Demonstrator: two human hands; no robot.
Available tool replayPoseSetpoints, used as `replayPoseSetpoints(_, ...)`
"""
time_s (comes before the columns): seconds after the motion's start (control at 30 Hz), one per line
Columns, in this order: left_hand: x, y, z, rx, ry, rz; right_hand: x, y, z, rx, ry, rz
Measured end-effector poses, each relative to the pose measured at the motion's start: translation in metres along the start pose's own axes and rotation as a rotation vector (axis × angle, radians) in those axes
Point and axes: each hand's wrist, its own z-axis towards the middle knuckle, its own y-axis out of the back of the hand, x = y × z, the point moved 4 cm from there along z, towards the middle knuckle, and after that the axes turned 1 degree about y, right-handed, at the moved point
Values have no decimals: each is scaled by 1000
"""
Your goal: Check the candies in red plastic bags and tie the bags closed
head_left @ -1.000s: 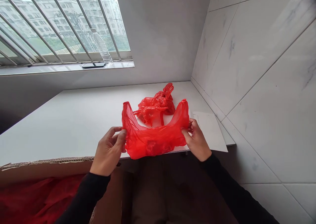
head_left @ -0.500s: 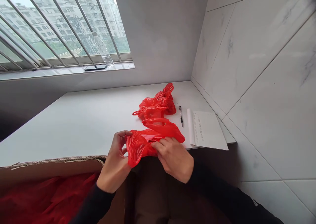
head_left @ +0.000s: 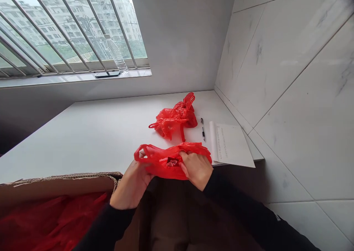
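Observation:
A thin red plastic bag (head_left: 163, 173) is spread between my hands at the table's front edge, its mouth facing up. My left hand (head_left: 134, 182) is closed on the bag's left side near a handle loop, some fingers hidden behind the plastic. On the right, my right hand (head_left: 197, 168) grips the rim, fingers reaching partly into the opening. Inside the mouth shows a small dark packet with pink-and-white printed marks (head_left: 172, 162); most of it is covered. Just beyond lies another red plastic bag (head_left: 177, 116), crumpled and bulging, its contents hidden.
A black pen (head_left: 202, 129) and an open notebook (head_left: 233, 144) lie on the white table (head_left: 91, 133) to the right. At lower left stands a cardboard box (head_left: 69, 182) with red material inside. A plastic bottle (head_left: 117, 55) and a dark flat phone-like object (head_left: 107, 74) rest on the windowsill.
The bag's mouth has been pulled wider, and the printed packet inside now shows more. My left hand has shifted on the bag's side; my right hand has moved slightly right and up.

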Motion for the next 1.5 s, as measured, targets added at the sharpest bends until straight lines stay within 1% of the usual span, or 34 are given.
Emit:
replayPoseSetpoints(0.07,-2,-4,1,26,-16,10,4,-5,7,-5,31,15)
replayPoseSetpoints(0.13,-2,-6,2,37,-22,69,6,-10,15,-3,57,37)
replayPoseSetpoints(0.23,-2,-3,2,-53,-50,210,8,-13,24,-21,83,86)
replayPoseSetpoints(0.3,-1,0,2,-122,-85,255,11,-12,28,-58,96,128)
replayPoseSetpoints(0.4,1,2,3,-162,-116,237,17,-7,31,-113,128,170)
replayPoseSetpoints(0.5,0,4,5,-187,-144,225,18,-4,33,-135,171,163)
replayPoseSetpoints(0.63,1,10,7,-205,-154,224,8,-5,28,-115,198,120)
replayPoseSetpoints(0.7,3,10,8,-202,-145,225,5,-8,24,-100,233,97)
replayPoseSetpoints(0.83,7,5,7,-165,-119,225,13,-17,23,-80,349,87)
replayPoseSetpoints(0.93,9,3,5,-151,-110,222,20,-22,28,-63,392,89)
replayPoseSetpoints(1.07,10,6,5,-153,-115,220,17,-22,27,-8,354,35)
replayPoseSetpoints(1.2,11,8,5,-143,-105,222,6,-15,14,38,319,-30)
replayPoseSetpoints(1.37,11,-1,1,-88,-95,240,-10,-10,3,85,222,-87)
replayPoseSetpoints(1.5,12,-11,-2,-21,-102,279,-17,-8,1,100,209,-48)
